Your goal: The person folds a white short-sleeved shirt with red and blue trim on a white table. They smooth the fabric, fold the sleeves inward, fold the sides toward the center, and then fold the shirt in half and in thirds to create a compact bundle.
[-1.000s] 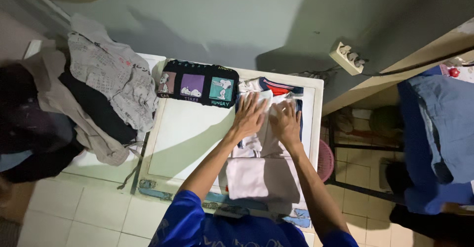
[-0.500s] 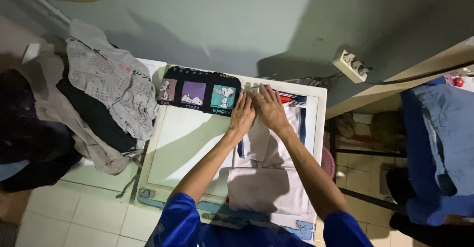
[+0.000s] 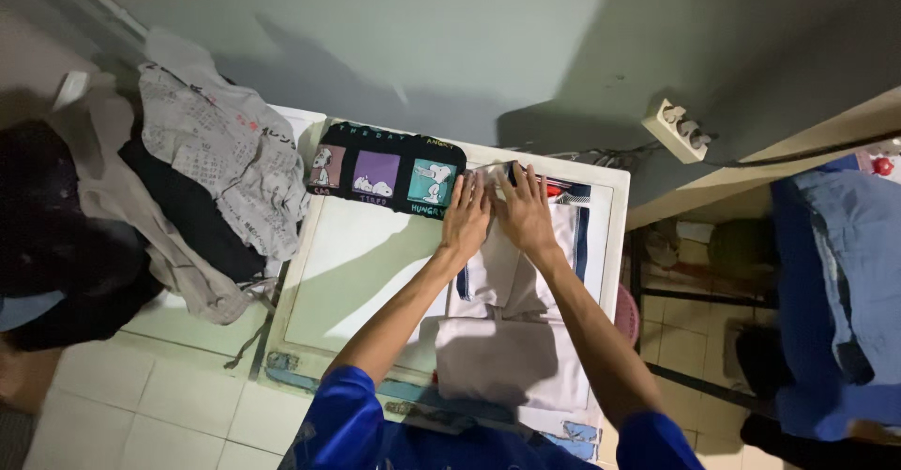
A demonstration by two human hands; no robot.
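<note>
A white garment with dark blue trim [image 3: 511, 324] lies flat on the right part of a white table [image 3: 357, 273]. My left hand [image 3: 466, 216] and my right hand [image 3: 526, 212] rest side by side, palms down and fingers spread, on the garment's far end near the table's back edge. Neither hand grips anything. Just left of my left hand lies a folded black garment with cartoon panels [image 3: 385, 171], at the table's back edge.
A heap of grey, black and patterned clothes [image 3: 178, 198] covers the surface left of the table. A white power strip [image 3: 680, 130] hangs on the green wall. Blue cloth [image 3: 845, 273] lies at the right. A pink basket [image 3: 625, 315] sits below the table's right edge.
Both hands have slid away from me along the white garment, from its middle to its far end by the black garment.
</note>
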